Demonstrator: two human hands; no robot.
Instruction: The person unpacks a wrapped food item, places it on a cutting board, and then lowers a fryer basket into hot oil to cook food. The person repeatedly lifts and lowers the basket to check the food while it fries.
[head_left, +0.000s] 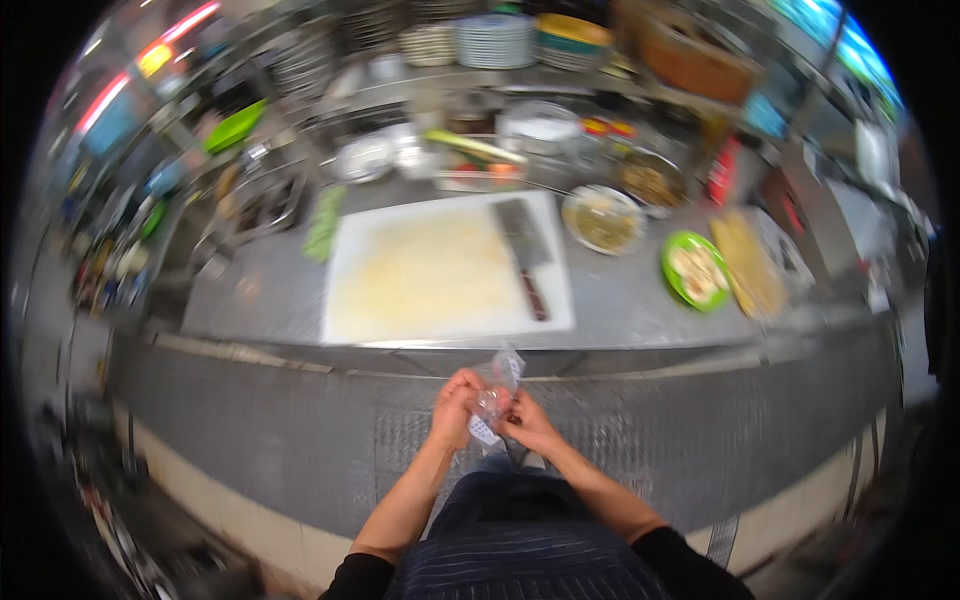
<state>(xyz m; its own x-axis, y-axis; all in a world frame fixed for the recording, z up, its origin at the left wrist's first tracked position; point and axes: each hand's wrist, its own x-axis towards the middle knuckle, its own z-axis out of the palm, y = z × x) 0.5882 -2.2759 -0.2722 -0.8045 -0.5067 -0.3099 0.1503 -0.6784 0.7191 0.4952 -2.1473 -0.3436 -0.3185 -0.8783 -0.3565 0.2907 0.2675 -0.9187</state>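
Both my left hand (455, 409) and my right hand (531, 424) grip a crumpled clear plastic bag (491, 403) with printed parts, held in front of my apron, short of the counter's edge. Something reddish shows through the bag; what it is I cannot tell. Beyond my hands a white cutting board (420, 270) with yellowish stains lies on the steel counter (255, 292). A cleaver (523, 247) with a brown handle rests on the board's right side.
Right of the board are a bowl of greenish food (604, 220), a metal bowl (651, 178), a green plate (696, 271) with pale slices and a yellowish bagged item (748, 262). A green cloth (325, 223) lies left. Stacked plates (495, 41) fill the shelf behind.
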